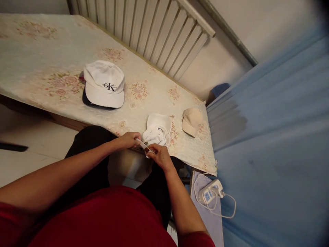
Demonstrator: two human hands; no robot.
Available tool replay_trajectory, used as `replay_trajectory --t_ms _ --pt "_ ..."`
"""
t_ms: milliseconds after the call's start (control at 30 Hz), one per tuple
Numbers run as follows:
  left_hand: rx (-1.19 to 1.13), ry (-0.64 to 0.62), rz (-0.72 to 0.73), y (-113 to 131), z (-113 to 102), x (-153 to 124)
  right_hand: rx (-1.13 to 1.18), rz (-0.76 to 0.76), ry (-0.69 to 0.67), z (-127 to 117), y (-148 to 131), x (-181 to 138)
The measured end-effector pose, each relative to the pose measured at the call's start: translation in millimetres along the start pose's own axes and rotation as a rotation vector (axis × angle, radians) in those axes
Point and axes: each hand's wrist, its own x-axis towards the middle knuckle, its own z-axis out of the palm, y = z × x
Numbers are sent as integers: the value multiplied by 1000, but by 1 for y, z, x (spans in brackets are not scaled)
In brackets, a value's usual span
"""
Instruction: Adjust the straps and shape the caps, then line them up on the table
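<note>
My left hand [130,140] and my right hand [159,156] both pinch a thin pale strap [142,144] stretched between them, at the near edge of the floral bed cover [51,51]. The strap runs from a white cap [158,131] that lies upside down just beyond my hands. A white cap with a dark logo [105,84] rests farther left, stacked on dark caps. A beige cap [191,120] lies to the right.
A white slatted radiator [159,31] lines the wall behind the bed. A blue curtain [277,137] hangs at right. A white power strip with cable [211,193] sits on a small grey surface below the bed corner. My dark trousers are below.
</note>
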Motion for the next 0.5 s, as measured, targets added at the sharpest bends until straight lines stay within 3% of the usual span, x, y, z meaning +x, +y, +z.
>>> replay_trajectory --t_ms 233,500 --pt "-11 -11 -14 -1 4 1 -45 8 29 3 0 0" --pt "-19 -4 -17 3 6 0 -426 -42 168 15 -4 -2"
